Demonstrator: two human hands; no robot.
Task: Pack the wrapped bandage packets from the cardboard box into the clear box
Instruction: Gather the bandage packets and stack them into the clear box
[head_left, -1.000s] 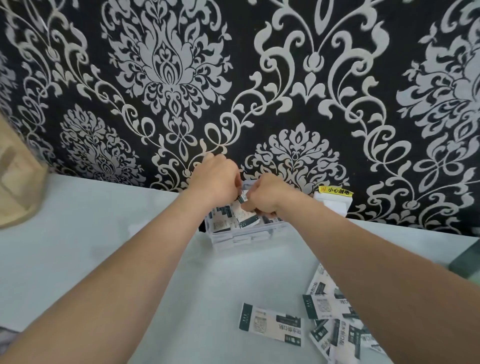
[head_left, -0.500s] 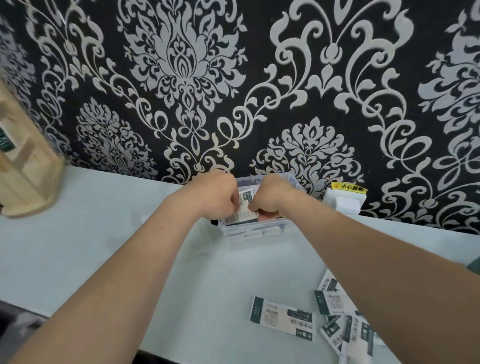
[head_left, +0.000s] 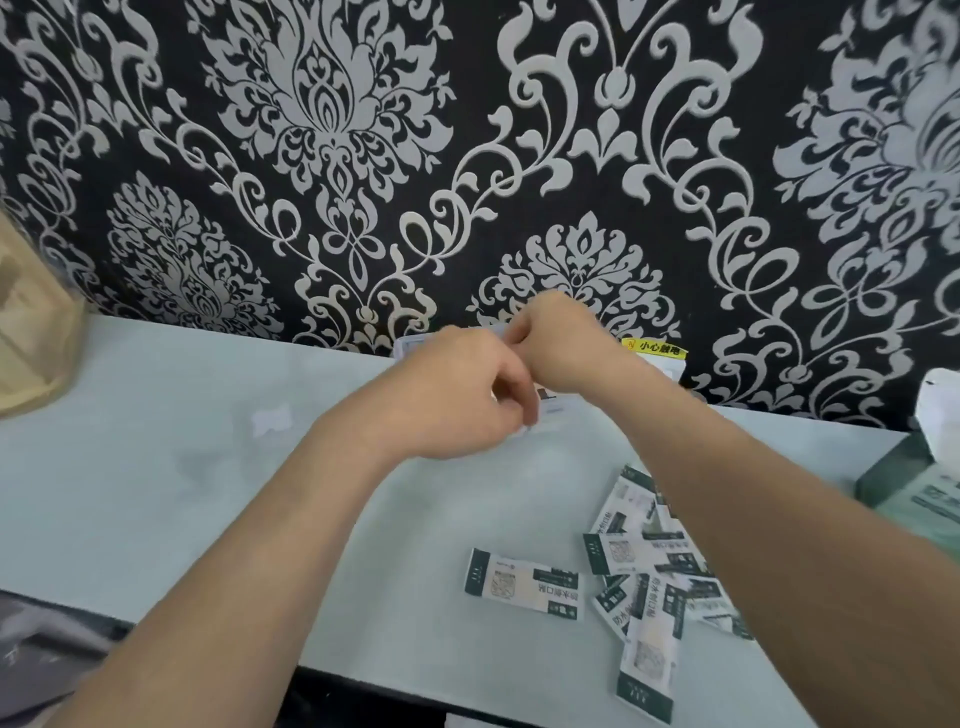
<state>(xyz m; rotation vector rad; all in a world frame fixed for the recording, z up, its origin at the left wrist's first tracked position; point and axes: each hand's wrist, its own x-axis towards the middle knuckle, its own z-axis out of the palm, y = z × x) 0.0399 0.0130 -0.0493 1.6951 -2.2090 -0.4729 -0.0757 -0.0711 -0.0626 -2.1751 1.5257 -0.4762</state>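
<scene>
The clear box (head_left: 408, 347) stands at the table's back edge against the wall, mostly hidden by both hands. My left hand (head_left: 457, 395) hovers over its front with fingers curled; nothing shows in them. My right hand (head_left: 550, 343) is at the box's rear, thumb and finger pinched on its thin white upper edge. A dark-printed packet (head_left: 546, 396) peeks out inside the box between the hands. One wrapped bandage packet (head_left: 524, 582) lies alone on the table. A loose pile of packets (head_left: 649, 577) lies right of it, under my right forearm. The green cardboard box (head_left: 909, 493) sits at the far right.
A wooden stand (head_left: 31, 338) is at the far left. A wall socket with a yellow label (head_left: 657, 349) sits just right of the clear box. Something white and crumpled (head_left: 940, 410) rests behind the cardboard box. The pale table (head_left: 182, 467) ends at a dark front edge.
Both fists were pressed down on the packets in the clear box. Now my left hand has drawn toward the front and my right hand has lifted to the box's rear edge.
</scene>
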